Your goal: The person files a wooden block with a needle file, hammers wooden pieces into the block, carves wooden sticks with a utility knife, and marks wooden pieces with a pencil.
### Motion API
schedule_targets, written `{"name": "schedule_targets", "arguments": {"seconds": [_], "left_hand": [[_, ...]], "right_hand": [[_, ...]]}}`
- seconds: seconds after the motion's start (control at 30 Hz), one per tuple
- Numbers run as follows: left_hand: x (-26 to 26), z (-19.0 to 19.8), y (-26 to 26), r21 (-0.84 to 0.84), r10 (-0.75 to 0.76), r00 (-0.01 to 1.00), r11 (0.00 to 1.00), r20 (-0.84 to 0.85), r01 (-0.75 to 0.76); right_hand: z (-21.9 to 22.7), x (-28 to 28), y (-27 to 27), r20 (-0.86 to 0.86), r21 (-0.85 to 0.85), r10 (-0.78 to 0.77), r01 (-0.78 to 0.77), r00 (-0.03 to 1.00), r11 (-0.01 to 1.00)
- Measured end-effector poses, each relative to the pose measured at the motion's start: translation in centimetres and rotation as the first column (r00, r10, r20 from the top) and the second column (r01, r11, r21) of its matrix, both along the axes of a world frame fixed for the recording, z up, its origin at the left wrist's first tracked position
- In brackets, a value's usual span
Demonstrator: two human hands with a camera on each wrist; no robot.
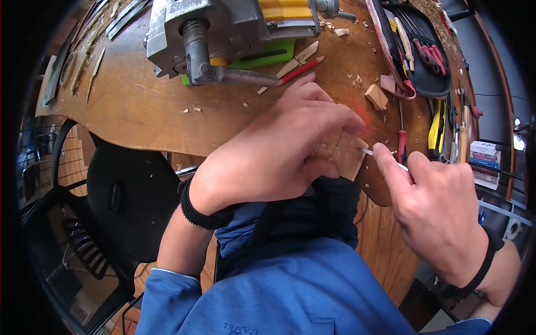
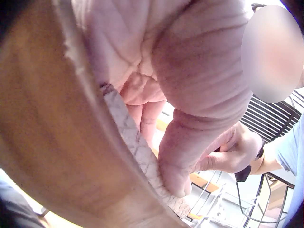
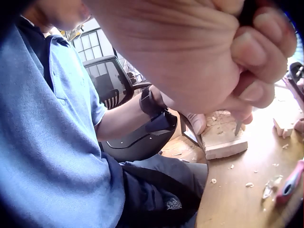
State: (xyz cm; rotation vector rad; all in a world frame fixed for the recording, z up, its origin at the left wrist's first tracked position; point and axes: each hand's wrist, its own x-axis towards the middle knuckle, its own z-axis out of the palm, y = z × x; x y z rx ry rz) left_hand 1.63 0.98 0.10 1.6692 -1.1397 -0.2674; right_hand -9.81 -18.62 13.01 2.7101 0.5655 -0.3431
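Observation:
A flat piece of wood (image 1: 353,159) lies at the table's near edge, with pencilled lines on its face. My left hand (image 1: 285,142) grips it, and in the left wrist view the thumb (image 2: 175,166) presses along its side. From the right, my right hand (image 1: 438,209) holds a thin carving tool (image 1: 367,151), index finger stretched along the shaft. The blade (image 3: 238,127) meets the wood near its end in the right wrist view. Most of the tool's handle is hidden in the curled fingers.
Beyond the hands stands a metal vise (image 1: 209,33) with a red pencil (image 1: 304,70) beside it. A small wood block (image 1: 376,97), a red-handled tool (image 1: 402,144) and an unzipped tool case (image 1: 441,84) lie to the right. Wood shavings are scattered about. A black chair (image 1: 120,190) stands left.

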Motion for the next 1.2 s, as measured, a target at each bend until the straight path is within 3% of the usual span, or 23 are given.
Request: {"name": "schedule_targets", "arguments": {"seconds": [0.13,0.33,0.57,0.8,0.87,1.2], "left_hand": [[-0.2,0.3,0.1,0.034,0.018,1.000,0.999,0.005,-0.018],[-0.2,0.3,0.2,0.038,0.074,0.997,0.996,0.023,-0.075],[-0.4,0.7,0.3,0.086,0.079,0.996,0.994,-0.051,-0.074],[-0.3,1.2,0.3,0.113,0.064,0.995,0.992,-0.074,-0.055],[-0.2,1.0,0.4,0.123,0.062,0.997,0.991,-0.052,-0.056],[-0.2,1.4,0.5,0.134,0.056,0.995,0.990,-0.084,-0.044]], "right_hand": [[-1.2,-1.4,-0.4,0.046,0.045,-0.054,0.052,0.997,0.998],[-7.2,-3.5,-3.7,0.306,0.373,-0.096,-0.026,0.947,0.927],[-9.3,-3.2,-5.9,0.352,0.475,-0.079,-0.105,0.933,0.874],[-4.5,-2.5,-5.1,0.204,0.423,-0.098,0.002,0.974,0.906],[-3.7,-2.1,-5.1,0.214,0.301,-0.023,-0.044,0.977,0.953],[-1.7,-1.0,-3.3,0.223,0.130,0.120,-0.152,0.967,0.980]]}}
